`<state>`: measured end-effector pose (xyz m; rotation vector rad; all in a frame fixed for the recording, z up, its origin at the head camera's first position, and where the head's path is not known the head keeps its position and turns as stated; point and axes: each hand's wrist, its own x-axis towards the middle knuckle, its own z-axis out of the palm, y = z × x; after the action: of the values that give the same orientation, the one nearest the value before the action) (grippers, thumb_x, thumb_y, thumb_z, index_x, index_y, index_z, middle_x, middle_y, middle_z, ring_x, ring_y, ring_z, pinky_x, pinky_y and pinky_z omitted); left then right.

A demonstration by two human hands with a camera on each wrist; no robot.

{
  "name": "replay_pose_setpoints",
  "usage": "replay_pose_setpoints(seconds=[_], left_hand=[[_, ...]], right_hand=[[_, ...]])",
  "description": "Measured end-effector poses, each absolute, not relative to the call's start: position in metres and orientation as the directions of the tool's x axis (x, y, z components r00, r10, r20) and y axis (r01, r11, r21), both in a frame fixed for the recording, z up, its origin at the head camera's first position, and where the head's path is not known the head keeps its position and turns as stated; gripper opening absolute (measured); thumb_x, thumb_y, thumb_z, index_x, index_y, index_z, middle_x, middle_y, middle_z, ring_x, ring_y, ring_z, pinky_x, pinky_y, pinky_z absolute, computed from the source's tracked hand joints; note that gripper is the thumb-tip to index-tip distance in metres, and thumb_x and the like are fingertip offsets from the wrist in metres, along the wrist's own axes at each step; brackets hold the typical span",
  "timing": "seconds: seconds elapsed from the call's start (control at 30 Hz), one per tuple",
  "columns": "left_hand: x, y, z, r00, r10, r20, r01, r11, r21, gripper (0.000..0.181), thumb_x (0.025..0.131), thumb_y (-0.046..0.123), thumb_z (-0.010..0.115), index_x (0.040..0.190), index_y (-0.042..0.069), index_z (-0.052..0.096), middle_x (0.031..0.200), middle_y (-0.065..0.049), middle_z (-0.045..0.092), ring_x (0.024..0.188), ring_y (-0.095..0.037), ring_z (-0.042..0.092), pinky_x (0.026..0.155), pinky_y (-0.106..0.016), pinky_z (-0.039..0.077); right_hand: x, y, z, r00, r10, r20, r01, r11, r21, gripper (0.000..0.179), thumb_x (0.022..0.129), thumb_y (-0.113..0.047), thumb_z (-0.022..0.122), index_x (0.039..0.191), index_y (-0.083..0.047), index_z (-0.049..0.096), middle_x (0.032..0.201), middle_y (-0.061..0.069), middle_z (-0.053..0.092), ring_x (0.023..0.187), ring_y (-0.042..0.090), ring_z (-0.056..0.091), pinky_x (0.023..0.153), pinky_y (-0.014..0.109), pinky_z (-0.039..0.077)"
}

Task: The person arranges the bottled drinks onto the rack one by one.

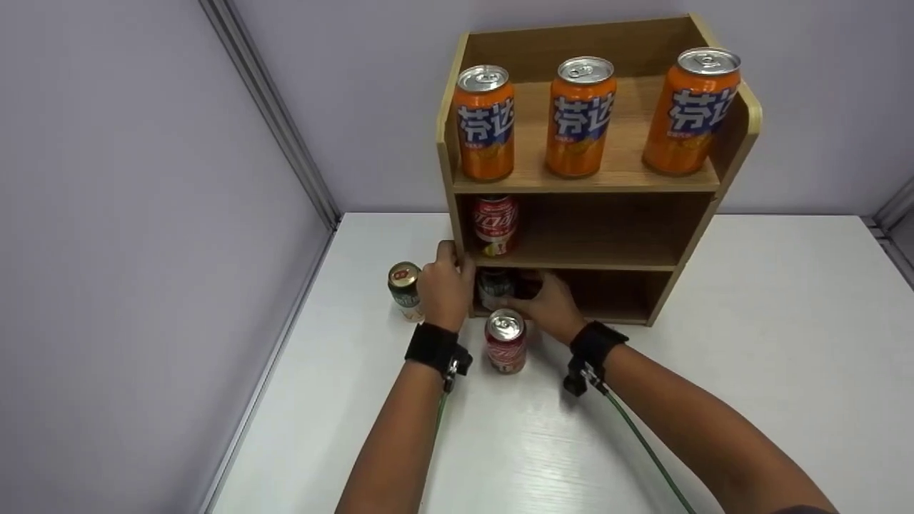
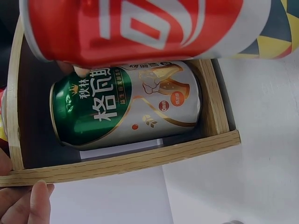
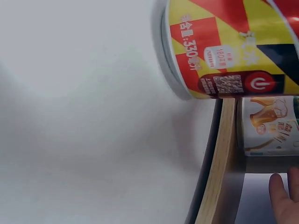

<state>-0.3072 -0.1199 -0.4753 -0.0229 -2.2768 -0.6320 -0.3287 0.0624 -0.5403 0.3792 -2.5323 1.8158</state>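
Note:
My left hand [image 1: 444, 289] grips the front edge of the wooden shelf's left side panel [image 2: 117, 171], with fingers on both faces of it. Inside the bottom compartment, at its left end, stands a green-and-white drink can [image 2: 126, 105], upright. My right hand [image 1: 550, 307] reaches into that compartment beside this can. In the right wrist view its visible fingers [image 3: 279, 198] look straight and apart from the can; its thumb side is partly hidden. A red cola can [image 1: 505, 343] stands on the table just in front, between my wrists.
Three orange soda cans [image 1: 582, 118] stand along the top shelf. Another red cola can [image 1: 495, 225] is at the left end of the middle shelf. On the white table [image 1: 778, 343], left of the shelf, stands a second green can [image 1: 405, 287]. A wall rises at left.

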Motion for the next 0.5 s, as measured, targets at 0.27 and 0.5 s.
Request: replay_pose_setpoints(seconds=[0.27, 0.5], left_hand=[[-0.306, -0.122, -0.475, -0.721, -0.181, 0.669, 0.19, 0.877, 0.442, 0.016, 0.089, 0.019, 0.067, 0.094, 0.006, 0.06, 0.067, -0.007, 0.067, 0.051, -0.023, 0.062, 0.046, -0.04, 0.046], [-0.306, -0.121, -0.472, -0.739, -0.184, 0.648, 0.181, 0.872, 0.455, 0.016, 0.089, 0.019, 0.067, 0.095, 0.006, 0.059, 0.066, -0.007, 0.066, 0.052, -0.024, 0.062, 0.047, -0.041, 0.046]], right_hand=[[-0.317, 0.079, -0.535, -0.971, -0.208, 0.119, -0.18, 0.309, -0.934, 0.079, 0.072, -0.042, 0.085, 0.133, -0.006, 0.049, 0.13, 0.015, 0.054, 0.119, 0.03, 0.051, 0.094, 0.043, 0.044], [-0.305, 0.088, -0.531, -0.957, -0.224, 0.182, -0.247, 0.312, -0.917, 0.075, 0.075, -0.045, 0.081, 0.134, -0.009, 0.051, 0.127, 0.009, 0.055, 0.118, 0.024, 0.051, 0.095, 0.044, 0.043]])
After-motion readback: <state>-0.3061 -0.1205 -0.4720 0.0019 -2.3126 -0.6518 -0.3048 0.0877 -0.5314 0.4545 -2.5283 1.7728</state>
